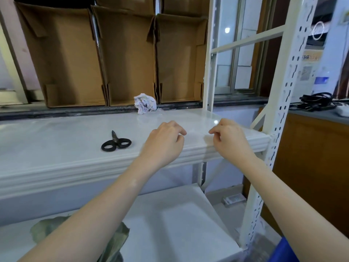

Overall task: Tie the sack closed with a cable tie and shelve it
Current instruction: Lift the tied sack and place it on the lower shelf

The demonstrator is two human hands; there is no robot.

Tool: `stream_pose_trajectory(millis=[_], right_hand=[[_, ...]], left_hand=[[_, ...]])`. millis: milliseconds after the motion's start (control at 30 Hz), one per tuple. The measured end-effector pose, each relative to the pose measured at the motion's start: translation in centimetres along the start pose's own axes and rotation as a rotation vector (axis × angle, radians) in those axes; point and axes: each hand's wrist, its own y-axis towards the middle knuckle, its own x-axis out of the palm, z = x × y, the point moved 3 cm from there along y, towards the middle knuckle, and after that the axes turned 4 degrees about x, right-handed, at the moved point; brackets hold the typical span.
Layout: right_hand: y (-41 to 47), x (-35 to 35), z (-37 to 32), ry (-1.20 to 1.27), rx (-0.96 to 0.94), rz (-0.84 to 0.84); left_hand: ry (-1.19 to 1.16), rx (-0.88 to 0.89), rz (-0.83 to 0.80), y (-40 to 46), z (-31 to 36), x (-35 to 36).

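Observation:
A grey-green sack lies on the lower white shelf at the bottom left, partly hidden by my left forearm. Both hands hover over the right end of the upper white shelf. My left hand and my right hand each pinch thumb against forefinger, a short gap apart. A thin pale cable tie runs between the two pinches, faint against the white shelf.
Black scissors lie on the upper shelf left of my hands. A crumpled paper ball sits at the back, in front of three open cardboard boxes. A perforated shelf upright stands at the right, with black cables beyond it.

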Motion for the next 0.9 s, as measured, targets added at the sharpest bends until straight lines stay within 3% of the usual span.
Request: stream_pose_trajectory(millis=[233,500,900], right_hand=[[0.5,0.1,0.8,0.08,0.045,-0.133],[0.3,-1.8,-0.3,0.1,0.009,-0.128],[-2.1,-5.1,-9.7,0.174,-0.18,-0.106]], left_hand=[[0.026,-0.039,-0.095,1.2,0.1,1.4],[0.026,-0.019,-0.054,0.5,0.4,-0.1],[0.069,-0.079,0.056,-6.4,-1.6,-8.0]])
